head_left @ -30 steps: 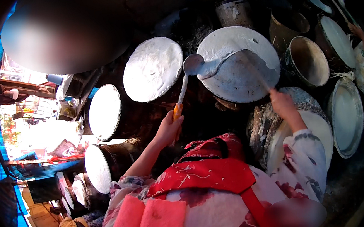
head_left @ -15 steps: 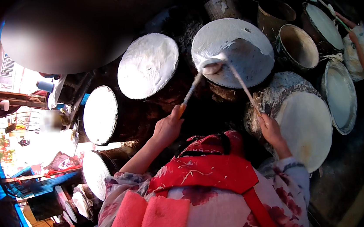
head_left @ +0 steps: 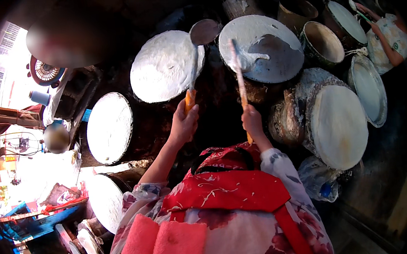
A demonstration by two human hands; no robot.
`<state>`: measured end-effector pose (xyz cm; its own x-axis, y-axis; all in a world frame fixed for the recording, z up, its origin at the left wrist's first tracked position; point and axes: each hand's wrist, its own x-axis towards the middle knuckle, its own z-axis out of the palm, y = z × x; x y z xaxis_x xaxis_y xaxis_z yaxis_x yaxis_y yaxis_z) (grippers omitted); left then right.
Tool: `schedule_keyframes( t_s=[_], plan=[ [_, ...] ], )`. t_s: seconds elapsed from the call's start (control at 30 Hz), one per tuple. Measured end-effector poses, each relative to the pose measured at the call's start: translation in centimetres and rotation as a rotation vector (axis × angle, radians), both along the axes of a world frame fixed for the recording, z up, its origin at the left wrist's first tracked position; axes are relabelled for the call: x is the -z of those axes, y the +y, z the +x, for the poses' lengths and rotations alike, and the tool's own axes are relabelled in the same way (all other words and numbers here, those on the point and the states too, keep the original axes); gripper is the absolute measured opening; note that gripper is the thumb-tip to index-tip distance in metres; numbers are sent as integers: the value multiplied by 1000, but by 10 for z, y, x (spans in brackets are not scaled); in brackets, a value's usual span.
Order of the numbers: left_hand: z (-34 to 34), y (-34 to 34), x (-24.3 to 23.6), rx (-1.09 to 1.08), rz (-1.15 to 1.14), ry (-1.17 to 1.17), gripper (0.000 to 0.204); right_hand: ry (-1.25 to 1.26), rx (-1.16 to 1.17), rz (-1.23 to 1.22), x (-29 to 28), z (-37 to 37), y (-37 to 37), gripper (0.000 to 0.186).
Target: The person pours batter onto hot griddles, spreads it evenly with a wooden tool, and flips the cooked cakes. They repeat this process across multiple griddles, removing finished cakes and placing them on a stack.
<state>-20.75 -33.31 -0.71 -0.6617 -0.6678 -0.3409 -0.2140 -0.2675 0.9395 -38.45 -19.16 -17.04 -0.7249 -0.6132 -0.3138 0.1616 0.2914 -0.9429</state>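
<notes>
My left hand is closed around the orange handle of a ladle, whose round greyish head is raised at the right rim of a round plate covered in thick white paste. My right hand grips a narrow stick-like spatula with an orange handle end and a white-smeared shaft. Its tip is over the left part of a second round plate. White paste lies across that plate's far and left side, with a ridge near the middle; greyish surface shows at its right.
More white-topped round plates stand at left and right on drum-like bases. Open drums are behind. At far right another person's arm holds a stick. A fan and a clear plastic bag are nearby.
The ladle has lifted off the second plate and moved left to the first plate's rim. My right hand and spatula have swung left, and white paste now ridges mid-plate.
</notes>
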Motion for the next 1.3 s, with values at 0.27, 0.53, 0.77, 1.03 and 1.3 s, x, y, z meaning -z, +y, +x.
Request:
schedule_keyframes(
  t_s=[0.27,0.53,0.77,1.03,1.3],
  plan=[
    [42,2,11,3,51,40,36,536,34,176,-24,35,17,24],
    [39,0,10,83,3,-41,34,289,236,214,18,-6,73,24],
    [16,0,13,144,58,36,27,437,97,325,8,-28,101,23],
    [-1,17,1,172,71,-19,24,599,-25,340,10,-41,130,23],
    [-17,28,4,171,123,-46,24,635,-222,415,5,-65,144,22]
  ],
)
